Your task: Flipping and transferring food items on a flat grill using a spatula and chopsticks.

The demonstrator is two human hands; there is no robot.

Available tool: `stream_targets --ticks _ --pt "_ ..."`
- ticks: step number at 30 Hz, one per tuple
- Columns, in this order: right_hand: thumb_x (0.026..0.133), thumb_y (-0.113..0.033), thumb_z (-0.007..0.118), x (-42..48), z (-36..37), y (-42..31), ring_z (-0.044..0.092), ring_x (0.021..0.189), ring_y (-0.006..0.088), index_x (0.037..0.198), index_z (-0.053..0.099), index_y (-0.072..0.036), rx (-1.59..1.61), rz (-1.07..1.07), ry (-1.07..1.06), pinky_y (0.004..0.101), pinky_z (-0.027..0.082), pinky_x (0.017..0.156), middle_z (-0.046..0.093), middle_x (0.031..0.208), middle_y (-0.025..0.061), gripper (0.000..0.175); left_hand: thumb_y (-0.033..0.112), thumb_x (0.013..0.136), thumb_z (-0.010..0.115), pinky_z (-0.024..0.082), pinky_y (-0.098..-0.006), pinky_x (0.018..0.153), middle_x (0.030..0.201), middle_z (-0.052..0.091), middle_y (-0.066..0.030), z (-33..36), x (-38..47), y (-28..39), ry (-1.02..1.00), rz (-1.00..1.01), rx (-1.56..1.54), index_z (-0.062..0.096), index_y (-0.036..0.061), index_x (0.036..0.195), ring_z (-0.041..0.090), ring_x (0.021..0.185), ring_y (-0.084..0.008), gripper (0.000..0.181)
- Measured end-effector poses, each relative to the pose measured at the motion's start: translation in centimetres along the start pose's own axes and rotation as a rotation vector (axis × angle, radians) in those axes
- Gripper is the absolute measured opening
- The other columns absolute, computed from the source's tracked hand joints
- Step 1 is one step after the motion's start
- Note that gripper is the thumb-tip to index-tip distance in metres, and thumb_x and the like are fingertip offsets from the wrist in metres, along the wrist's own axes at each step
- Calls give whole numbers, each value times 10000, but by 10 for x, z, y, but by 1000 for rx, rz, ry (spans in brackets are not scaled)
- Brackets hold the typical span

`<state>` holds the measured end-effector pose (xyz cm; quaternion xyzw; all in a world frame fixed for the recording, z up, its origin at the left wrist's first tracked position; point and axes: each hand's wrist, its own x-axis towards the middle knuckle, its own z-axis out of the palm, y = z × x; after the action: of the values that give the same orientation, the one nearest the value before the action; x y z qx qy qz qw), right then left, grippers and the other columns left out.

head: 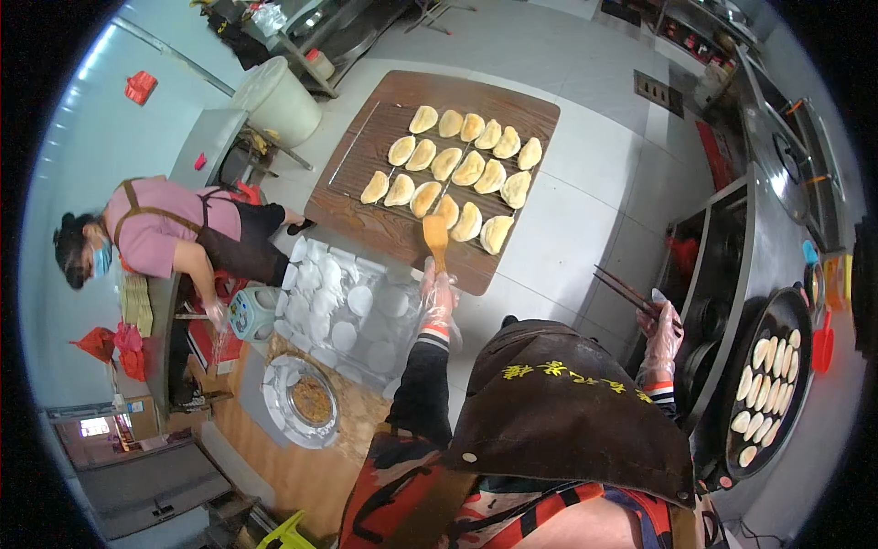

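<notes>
My left hand (439, 302), in a clear plastic glove, is closed around the handle of a wooden spatula (435, 237). The spatula's blade lies over the near edge of a wire rack (353, 147) on a brown wooden table (405, 86). Rows of browned, half-moon filled pastries (446, 163) rest on the rack, one close to the blade's tip. At the right, my right hand (662, 336), also gloved, holds a pair of dark chopsticks (627, 289) pointing up and left over the floor. A round black pan (772, 322) holds several more pale half-moon pastries (761, 392).
A tray of dough rounds (360, 300) and a metal bowl of filling (312, 400) stand at the left. A masked co-worker (164, 226) in a brown apron is beyond them. A metal counter (744, 226) runs along my right. A white bin (278, 103) stands behind the table.
</notes>
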<state>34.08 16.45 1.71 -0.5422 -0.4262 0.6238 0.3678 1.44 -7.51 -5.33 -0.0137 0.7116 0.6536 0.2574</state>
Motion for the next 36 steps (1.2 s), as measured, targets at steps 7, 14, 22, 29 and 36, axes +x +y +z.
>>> stream_targets --ticks 7,14,22,29,36 --pt "892 -338 562 0 -4 12 657 777 221 1021 590 -2 69 -8 19 316 541 732 653 916 128 361 67 820 354 319 -253 300 706 480 -50 8 10 17 -67 -42 -46 437 91 1163 375 330 -110 354" --pt "916 -341 523 -5 -3 15 616 840 152 1069 611 -30 41 15 34 286 543 695 631 961 58 358 80 824 351 297 -257 286 700 479 -49 12 12 14 -51 -51 -75 435 100 1189 360 314 -111 376" --pt "912 -342 532 0 -7 22 639 866 188 1106 586 -22 42 22 -2 322 548 726 628 1023 96 378 135 877 378 318 -241 293 694 504 -20 23 21 30 -120 -84 68 341 100 1338 404 345 -96 463" --pt "876 -326 590 -10 6 8 655 717 192 1007 599 -9 106 0 68 293 553 667 652 883 112 343 98 849 375 324 -254 286 671 503 -35 20 43 16 -39 -95 75 390 114 1311 387 319 -108 463" --pt "890 -332 565 -8 -4 15 650 765 193 1030 602 -4 76 16 50 313 559 697 642 929 106 358 81 856 368 314 -237 290 694 516 -46 18 42 17 -124 -57 51 374 97 1327 387 324 -103 471"
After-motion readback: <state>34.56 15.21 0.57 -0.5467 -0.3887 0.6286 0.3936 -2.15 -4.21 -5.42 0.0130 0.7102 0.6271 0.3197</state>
